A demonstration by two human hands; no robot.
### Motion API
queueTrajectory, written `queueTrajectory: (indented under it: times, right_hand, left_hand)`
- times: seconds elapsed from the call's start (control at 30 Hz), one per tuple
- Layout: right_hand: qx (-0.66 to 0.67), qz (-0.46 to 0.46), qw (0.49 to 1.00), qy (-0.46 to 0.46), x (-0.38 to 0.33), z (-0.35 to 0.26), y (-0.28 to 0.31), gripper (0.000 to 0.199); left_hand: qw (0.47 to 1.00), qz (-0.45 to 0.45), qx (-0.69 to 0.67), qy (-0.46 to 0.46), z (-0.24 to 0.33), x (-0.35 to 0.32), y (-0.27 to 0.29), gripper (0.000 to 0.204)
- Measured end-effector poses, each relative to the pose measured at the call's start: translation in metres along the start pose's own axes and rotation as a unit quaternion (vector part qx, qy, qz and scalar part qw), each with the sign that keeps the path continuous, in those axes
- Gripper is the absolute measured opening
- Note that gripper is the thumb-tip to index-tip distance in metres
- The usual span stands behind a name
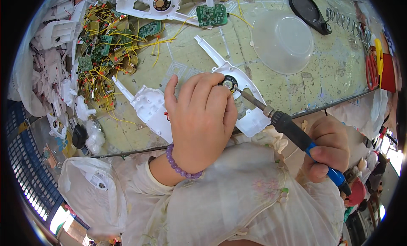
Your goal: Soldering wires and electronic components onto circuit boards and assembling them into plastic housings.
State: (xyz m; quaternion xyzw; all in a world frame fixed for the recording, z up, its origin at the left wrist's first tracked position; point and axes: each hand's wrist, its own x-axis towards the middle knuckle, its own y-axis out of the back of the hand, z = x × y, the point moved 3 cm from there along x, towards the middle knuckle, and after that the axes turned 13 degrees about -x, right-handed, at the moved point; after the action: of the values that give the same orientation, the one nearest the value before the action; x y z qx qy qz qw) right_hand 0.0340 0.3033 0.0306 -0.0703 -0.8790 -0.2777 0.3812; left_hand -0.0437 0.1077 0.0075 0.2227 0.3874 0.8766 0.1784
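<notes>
My right hand [328,150] is closed around the blue and black handle of a soldering iron [292,129]. The iron's metal tip reaches the edge of a small round speaker [229,83] set in a white plastic shell half [249,121]. Over that shell, my left hand [201,112] is bent with its fingertips at the speaker. Its thumb and index finger are drawn together, and what they pinch is hidden. A second white shell half [150,106] lies partly beneath this hand, where a bit of red wire [166,115] shows.
A pile of green circuit boards with yellow wires [104,47] lies at the left, beside heaped white plastic parts [53,55]. Farther back are another white shell [140,4] and a circuit board [212,15]. A translucent bowl [282,42], black oval part [307,8] and metal coil [345,19] are right.
</notes>
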Motion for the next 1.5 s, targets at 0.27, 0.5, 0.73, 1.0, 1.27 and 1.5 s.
queueTrajectory:
  times: [0.27, 0.5, 0.73, 1.0, 1.27, 1.5]
  right_hand:
    - [-0.016, -0.023, 0.999, -0.018, 0.014, 0.001, 0.0, 0.026]
    - [-0.02, 0.212, 0.97, -0.118, -0.019, 0.006, 0.044, 0.031]
    - [-0.138, 0.398, 0.895, -0.145, -0.017, 0.01, 0.104, 0.038]
    - [-0.121, 0.47, 0.837, -0.251, 0.036, 0.037, 0.146, 0.018]
    - [-0.212, 0.207, 0.904, -0.309, 0.075, 0.096, 0.087, 0.024]
    - [-0.03, 0.343, 0.87, -0.354, -0.008, 0.061, 0.01, 0.018]
  left_hand:
    - [1.0, 0.008, 0.009, -0.002, -0.003, -0.002, 0.001, 0.014]
    - [1.0, 0.002, -0.005, 0.002, 0.002, 0.002, 0.001, 0.014]
    - [1.0, -0.008, -0.004, -0.009, 0.003, 0.003, 0.008, 0.014]
    - [0.927, -0.295, -0.13, -0.192, 0.029, 0.013, 0.025, 0.052]
    - [0.948, -0.2, 0.058, -0.242, 0.034, 0.012, 0.015, 0.033]
    - [0.958, 0.071, 0.032, -0.275, 0.002, -0.03, 0.077, 0.025]
